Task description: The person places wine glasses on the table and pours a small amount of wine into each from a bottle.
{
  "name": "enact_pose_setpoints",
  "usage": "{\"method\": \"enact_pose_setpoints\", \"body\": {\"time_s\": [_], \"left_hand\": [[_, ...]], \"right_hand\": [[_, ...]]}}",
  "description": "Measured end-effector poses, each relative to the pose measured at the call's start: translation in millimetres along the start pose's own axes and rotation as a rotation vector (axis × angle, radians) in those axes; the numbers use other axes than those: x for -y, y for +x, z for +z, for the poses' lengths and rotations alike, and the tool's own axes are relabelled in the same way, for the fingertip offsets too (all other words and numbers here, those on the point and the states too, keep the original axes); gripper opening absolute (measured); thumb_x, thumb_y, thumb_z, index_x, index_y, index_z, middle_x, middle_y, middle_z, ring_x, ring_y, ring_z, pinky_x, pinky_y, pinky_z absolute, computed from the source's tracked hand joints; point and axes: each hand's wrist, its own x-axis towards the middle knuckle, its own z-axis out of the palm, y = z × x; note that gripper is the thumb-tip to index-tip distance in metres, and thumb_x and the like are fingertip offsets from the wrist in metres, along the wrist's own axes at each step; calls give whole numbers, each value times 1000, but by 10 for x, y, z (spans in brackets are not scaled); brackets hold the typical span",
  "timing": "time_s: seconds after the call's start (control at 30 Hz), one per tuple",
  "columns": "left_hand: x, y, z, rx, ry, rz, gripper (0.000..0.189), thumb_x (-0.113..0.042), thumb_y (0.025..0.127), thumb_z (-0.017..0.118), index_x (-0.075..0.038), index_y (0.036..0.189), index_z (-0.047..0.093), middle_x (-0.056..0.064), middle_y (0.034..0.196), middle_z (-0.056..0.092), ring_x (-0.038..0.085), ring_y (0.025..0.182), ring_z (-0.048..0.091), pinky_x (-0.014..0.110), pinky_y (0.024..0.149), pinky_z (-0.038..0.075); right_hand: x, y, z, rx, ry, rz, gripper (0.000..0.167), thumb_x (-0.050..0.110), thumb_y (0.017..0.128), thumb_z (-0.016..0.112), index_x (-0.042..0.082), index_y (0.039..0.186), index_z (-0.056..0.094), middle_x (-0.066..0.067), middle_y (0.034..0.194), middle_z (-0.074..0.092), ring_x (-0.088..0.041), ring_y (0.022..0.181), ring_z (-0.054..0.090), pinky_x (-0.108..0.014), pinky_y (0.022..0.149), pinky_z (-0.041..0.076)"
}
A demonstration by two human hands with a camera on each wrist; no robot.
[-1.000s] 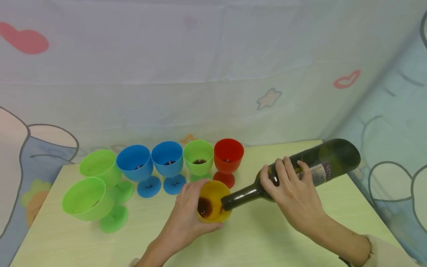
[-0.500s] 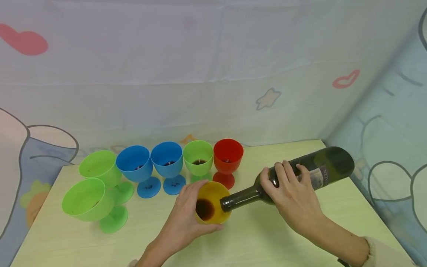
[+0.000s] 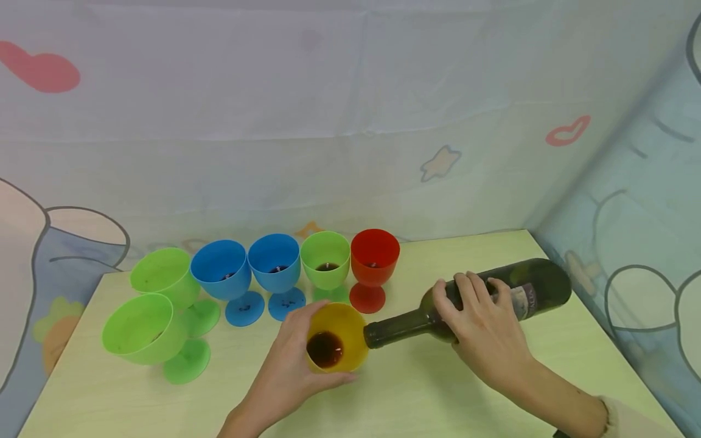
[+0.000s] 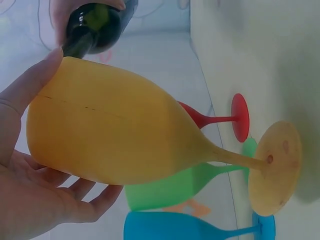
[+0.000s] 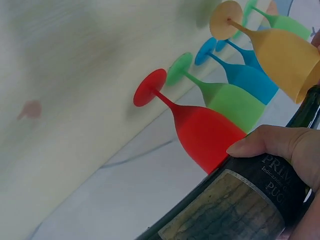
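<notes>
My left hand (image 3: pixel 291 364) holds a yellow plastic goblet (image 3: pixel 352 331) by its bowl, fingers on the far side and thumb on the near side. Dark red liquid (image 3: pixel 325 350) pools inside. In the left wrist view the goblet's foot (image 4: pixel 276 172) shows, and a thumb (image 4: pixel 37 80) lies along the rim. My right hand (image 3: pixel 484 328) grips a dark green wine bottle (image 3: pixel 398 326) round its shoulder. The bottle lies nearly level, its mouth right at the goblet's right rim. Its label (image 5: pixel 230 207) faces the right wrist camera.
Along the table's (image 3: pixel 181 407) back stand a red goblet (image 3: pixel 375 258), a green goblet (image 3: pixel 325 258) and two blue goblets, left (image 3: pixel 221 271) and right (image 3: pixel 275 264), with dark liquid inside. Two more green goblets, rear (image 3: pixel 164 277) and front (image 3: pixel 145 331), stand at the left. A printed cloth (image 3: pixel 306 134) hangs behind.
The bottle's base has come down and left, bringing it closer to level. The goblet has shifted left, and the bottle's mouth has gone from inside the bowl to its rim.
</notes>
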Motion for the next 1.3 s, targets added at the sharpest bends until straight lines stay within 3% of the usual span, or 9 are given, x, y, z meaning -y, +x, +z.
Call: {"method": "enact_pose_setpoints", "body": {"time_s": [0.17,0.4,0.73,0.83,0.97,1.03,1.2,1.3], "left_hand": [[81,-71,-95,-42,-7,-107,91,-42,59,84,-18,133,36,3,125,41,23,112,40,45,85,45],[231,-201,-253,-92,28,-159,97,-48,57,82,-17,135,33,6,130,41,25,112,42,49,89,42],[415,-390,-468,-69,9,-308,101,-50,60,79,-18,139,25,10,137,35,30,117,38,55,94,35],[578,-446,-517,-75,45,-317,103,-51,62,78,-16,140,22,11,136,35,32,117,39,57,94,35],[920,-525,-560,-131,132,-285,107,-58,60,75,-15,142,21,8,133,39,29,113,41,56,91,37],[1017,-574,-594,-152,158,-292,110,-60,59,75,-14,142,20,8,132,40,28,111,41,56,90,38],[1000,-698,-755,-129,126,-428,112,-55,61,77,-7,142,17,17,134,37,33,110,41,52,89,40],[1000,-776,-819,-180,142,-482,111,-50,60,80,-5,141,19,21,131,39,34,107,44,44,84,44]], "right_hand": [[-21,-36,-3,41,41,64,67,13,45,81,3,103,48,-25,94,53,-39,88,53,-57,71,40],[-70,-91,-18,130,142,165,74,11,42,81,5,107,46,-23,97,52,-38,91,52,-57,71,39],[-151,-158,-8,198,317,310,79,9,45,83,-2,115,48,-23,103,53,-41,94,50,-57,74,35],[-179,-182,8,213,362,353,79,9,46,82,-3,117,47,-24,105,52,-41,96,48,-57,76,33],[-239,-203,42,215,436,414,80,8,48,82,-2,118,44,-25,105,51,-40,95,48,-52,74,32],[-277,-207,57,219,494,458,80,8,49,82,-2,118,43,-24,105,51,-38,94,48,-48,73,30],[-381,-227,91,224,615,555,80,8,54,82,-4,121,40,-23,102,53,-38,91,51,-50,75,31],[-441,-243,129,218,652,578,79,7,58,82,-5,122,39,-24,104,53,-40,92,54,-56,77,39]]}}
